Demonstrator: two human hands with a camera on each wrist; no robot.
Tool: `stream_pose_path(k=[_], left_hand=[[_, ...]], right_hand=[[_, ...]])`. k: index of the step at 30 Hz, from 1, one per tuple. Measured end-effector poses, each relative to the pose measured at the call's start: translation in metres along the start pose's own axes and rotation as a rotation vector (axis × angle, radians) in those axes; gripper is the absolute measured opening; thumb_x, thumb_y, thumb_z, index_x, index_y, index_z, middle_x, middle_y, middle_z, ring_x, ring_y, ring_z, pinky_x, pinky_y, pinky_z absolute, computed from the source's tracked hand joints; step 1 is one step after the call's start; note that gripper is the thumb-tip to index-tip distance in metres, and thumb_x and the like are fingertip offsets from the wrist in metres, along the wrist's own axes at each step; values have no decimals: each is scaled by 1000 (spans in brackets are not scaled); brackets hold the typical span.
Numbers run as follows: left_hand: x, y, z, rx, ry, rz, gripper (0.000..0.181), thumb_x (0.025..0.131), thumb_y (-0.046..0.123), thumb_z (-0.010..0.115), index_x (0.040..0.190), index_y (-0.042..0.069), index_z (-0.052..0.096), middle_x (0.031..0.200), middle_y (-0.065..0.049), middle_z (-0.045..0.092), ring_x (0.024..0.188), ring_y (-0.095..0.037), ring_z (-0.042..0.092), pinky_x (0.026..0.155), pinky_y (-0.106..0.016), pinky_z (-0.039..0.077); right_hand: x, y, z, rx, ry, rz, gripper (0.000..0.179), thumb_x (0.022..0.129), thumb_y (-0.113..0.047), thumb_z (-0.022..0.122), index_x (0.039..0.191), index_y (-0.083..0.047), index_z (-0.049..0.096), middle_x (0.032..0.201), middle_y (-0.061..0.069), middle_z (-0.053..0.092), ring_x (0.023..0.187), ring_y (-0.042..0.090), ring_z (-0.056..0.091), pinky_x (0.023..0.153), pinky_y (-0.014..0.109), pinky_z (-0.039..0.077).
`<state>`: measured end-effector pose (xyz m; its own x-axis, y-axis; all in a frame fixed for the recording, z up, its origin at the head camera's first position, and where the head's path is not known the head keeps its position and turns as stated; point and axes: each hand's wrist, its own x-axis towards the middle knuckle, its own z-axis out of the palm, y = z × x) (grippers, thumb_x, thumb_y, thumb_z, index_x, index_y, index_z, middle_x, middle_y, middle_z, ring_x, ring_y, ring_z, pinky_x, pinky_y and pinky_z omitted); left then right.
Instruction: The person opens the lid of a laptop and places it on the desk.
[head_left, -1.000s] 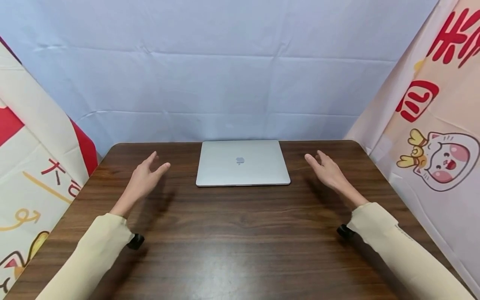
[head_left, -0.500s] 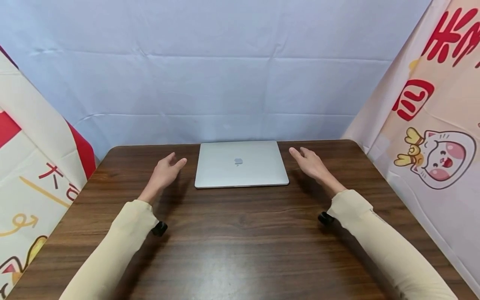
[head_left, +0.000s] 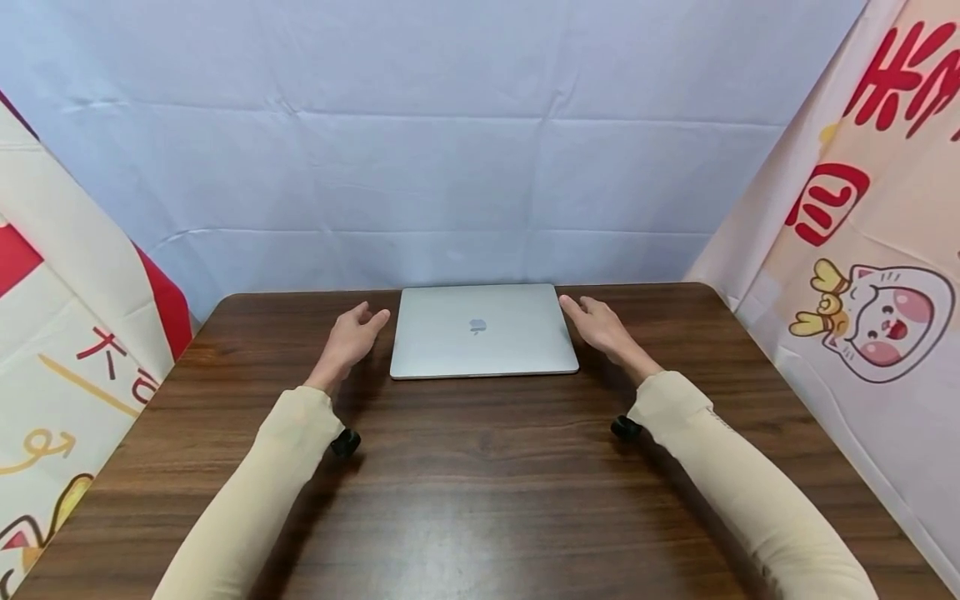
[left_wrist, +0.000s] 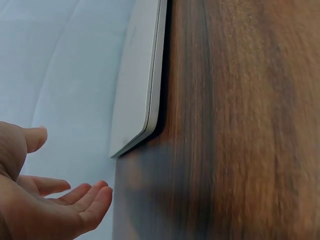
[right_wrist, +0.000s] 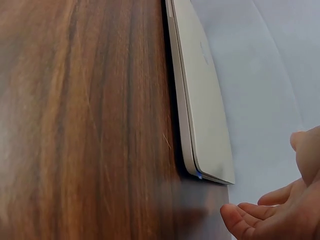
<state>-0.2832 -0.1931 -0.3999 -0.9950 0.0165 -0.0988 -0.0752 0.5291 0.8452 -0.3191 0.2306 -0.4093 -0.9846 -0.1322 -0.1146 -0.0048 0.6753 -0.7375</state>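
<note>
A closed silver laptop (head_left: 480,350) with a logo on its lid lies flat near the back edge of the table. In the head view, my left hand (head_left: 351,340) hovers just left of it, thumb and fingers apart and holding nothing. My right hand (head_left: 600,327) is close by the laptop's right side, its thumb tip beside the back right corner; whether it touches cannot be told there. Both wrist views show a gap between the relaxed fingers and the laptop: the left hand (left_wrist: 55,205) and the right hand (right_wrist: 280,210) grip nothing.
The brown wooden table (head_left: 480,483) reaches from the person to a pale cloth backdrop (head_left: 450,150) behind the laptop. Printed banners hang at the left (head_left: 82,300) and right (head_left: 862,250) sides. Small black devices (head_left: 346,442) sit under both cuffs.
Both hands have moved inward toward the laptop's two sides, the left to the right and the right to the left. The laptop stays in place on the table.
</note>
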Motion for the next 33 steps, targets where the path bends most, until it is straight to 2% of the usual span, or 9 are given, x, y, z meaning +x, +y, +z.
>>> stream_pose_path(k=[12,18,29,31,33], left_hand=[[15,0,16,-43,-13,-14,76,110,44,46,164,1,16,165,-23,28,150,-39,31,116,-55,33],[21,0,23,-47,-14,-26,75,110,43,47,164,0,17,164,-24,29,149,-40,34,115,-56,35],[29,-2,31,-50,-21,-53,74,110,38,48,163,-4,18,164,-27,29,149,-40,33,116,-53,35],[30,-2,31,-44,-23,-56,73,110,38,48,163,-4,18,163,-28,29,149,-40,33,116,-53,35],[31,-1,31,-42,-35,-61,74,110,38,48,163,-4,18,164,-27,28,149,-40,32,116,-53,34]], right_hand=[[13,2,13,9,-7,23,93,106,-65,33,161,8,17,167,29,18,153,45,21,119,59,26],[15,-1,18,24,-8,36,88,108,-59,38,161,8,20,166,29,20,151,45,25,117,59,30],[24,-4,26,-17,5,65,79,110,-47,44,158,12,24,163,31,25,147,45,33,113,56,37],[26,-4,27,-32,14,61,74,110,-44,44,155,13,30,157,33,34,137,44,44,107,53,43],[28,-5,27,-53,28,59,64,110,-42,46,142,14,46,130,33,52,108,38,58,91,48,48]])
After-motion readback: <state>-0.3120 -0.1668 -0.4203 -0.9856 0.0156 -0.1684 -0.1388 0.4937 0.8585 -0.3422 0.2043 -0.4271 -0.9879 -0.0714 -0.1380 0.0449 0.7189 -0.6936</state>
